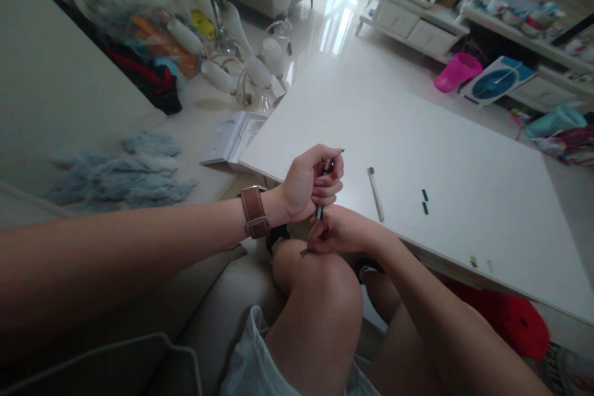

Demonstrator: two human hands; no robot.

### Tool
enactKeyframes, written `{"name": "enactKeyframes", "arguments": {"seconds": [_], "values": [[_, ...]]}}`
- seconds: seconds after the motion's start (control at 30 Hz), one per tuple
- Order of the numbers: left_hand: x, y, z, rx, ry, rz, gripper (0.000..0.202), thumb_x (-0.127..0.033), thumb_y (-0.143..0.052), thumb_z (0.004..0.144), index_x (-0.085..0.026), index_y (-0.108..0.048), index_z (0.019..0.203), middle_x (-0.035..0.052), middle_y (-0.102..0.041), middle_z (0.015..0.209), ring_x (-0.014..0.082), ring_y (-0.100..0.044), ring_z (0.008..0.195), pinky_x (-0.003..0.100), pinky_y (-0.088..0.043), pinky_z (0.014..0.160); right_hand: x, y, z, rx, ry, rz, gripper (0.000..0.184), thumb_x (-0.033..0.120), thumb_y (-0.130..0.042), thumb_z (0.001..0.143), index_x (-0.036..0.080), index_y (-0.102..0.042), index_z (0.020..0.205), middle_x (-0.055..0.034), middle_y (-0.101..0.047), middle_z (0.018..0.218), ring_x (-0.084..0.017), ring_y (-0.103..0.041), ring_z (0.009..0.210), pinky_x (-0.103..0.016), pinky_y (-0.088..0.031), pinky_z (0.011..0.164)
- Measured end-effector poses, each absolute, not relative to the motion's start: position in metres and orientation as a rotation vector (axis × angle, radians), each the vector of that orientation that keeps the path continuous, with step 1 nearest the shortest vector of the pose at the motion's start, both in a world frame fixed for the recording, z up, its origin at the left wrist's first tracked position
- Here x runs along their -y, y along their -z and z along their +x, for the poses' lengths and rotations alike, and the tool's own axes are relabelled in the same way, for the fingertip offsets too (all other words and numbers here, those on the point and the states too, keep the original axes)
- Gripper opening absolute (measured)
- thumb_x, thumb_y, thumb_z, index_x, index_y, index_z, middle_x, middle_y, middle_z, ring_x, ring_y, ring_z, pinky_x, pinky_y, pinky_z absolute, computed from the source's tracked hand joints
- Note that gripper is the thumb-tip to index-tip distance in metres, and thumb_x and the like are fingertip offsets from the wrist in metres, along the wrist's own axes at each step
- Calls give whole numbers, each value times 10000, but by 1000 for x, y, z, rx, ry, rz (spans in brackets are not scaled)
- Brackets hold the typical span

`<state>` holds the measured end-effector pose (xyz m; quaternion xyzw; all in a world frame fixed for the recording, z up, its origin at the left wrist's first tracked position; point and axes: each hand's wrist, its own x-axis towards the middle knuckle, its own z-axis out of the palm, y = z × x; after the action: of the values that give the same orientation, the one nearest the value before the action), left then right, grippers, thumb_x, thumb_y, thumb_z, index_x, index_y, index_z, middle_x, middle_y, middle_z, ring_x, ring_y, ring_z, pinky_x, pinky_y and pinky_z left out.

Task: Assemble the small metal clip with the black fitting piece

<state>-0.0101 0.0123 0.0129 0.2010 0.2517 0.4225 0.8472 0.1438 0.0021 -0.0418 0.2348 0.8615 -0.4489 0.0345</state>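
My left hand (312,180), with a brown-strapped watch (254,211) at its wrist, is closed around a slim black pen-like object (320,210) with shiny parts. A small dark tip (343,150) pokes out beside the left thumb; whether it belongs to the same object I cannot tell. Just below, above my knee, my right hand (335,230) has its fingers pinched together at the object's lower end. A short dark strip (304,252) sticks out from the right fingertips. The fingers hide much of both pieces.
On the white table (352,111) lie a toothbrush (375,194), two short black pieces (425,202) and a small yellowish bit (473,261). An open white box (227,139) and a lamp with white shades (257,71) are left of it. A pink basket (458,72) stands beyond.
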Motion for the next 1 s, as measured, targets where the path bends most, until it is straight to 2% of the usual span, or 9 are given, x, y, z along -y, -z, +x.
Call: {"name": "enactKeyframes", "arguments": {"seconds": [0.1, 0.23, 0.43, 0.6, 0.73, 0.83, 1.0], "values": [[-12, -13, -10, -524, -890, 420, 284, -289, -564, 795, -166, -463, 560, -88, -230, 448, 37, -204, 334, 140, -145, 340, -3, 44, 141, -2673, 1291, 811, 147, 127, -681, 757, 209, -801, 779, -3, -741, 716, -120, -564, 613, -250, -379, 603], [-12, -12, -10, -521, -889, 418, 290, -292, -566, 795, -165, -460, 556, -89, -225, 449, 36, -203, 335, 140, -145, 343, 0, 44, 137, -2648, 1347, 796, 119, 145, -695, 741, 201, -793, 779, 2, -735, 724, -116, -574, 619, -243, -392, 603], [-12, -13, -10, -529, -890, 426, 278, -288, -551, 796, -166, -464, 562, -89, -224, 446, 38, -197, 336, 141, -143, 342, 2, 46, 135, -2711, 1210, 878, 81, 150, -688, 733, 183, -760, 721, -8, -711, 696, -123, -539, 603, -258, -360, 573], [-12, -13, -10, -537, -884, 413, 284, -294, -561, 792, -168, -458, 560, -89, -226, 446, 37, -199, 336, 140, -153, 339, 0, 44, 134, -2584, 1388, 794, 121, 153, -686, 729, 193, -780, 793, -1, -727, 748, -123, -590, 649, -238, -407, 610], [-12, -12, -10, -512, -889, 420, 281, -293, -565, 789, -165, -463, 560, -90, -226, 449, 36, -196, 339, 139, -156, 338, 0, 43, 133, -2612, 1272, 865, 88, 152, -697, 712, 179, -769, 756, -1, -708, 700, -115, -547, 603, -239, -376, 572], [-12, -13, -10, -515, -886, 413, 283, -292, -569, 787, -167, -459, 558, -90, -228, 448, 36, -195, 339, 138, -154, 337, 0, 41, 134, -2602, 1341, 937, 89, 133, -685, 710, 174, -756, 746, 0, -704, 699, -113, -549, 605, -233, -387, 574], [-12, -14, -10, -525, -875, 401, 293, -296, -565, 793, -169, -453, 554, -89, -223, 449, 38, -193, 339, 137, -157, 338, 2, 40, 129, -2584, 1396, 704, 95, 146, -682, 741, 181, -770, 755, -3, -709, 731, -118, -566, 635, -239, -398, 601]]}}
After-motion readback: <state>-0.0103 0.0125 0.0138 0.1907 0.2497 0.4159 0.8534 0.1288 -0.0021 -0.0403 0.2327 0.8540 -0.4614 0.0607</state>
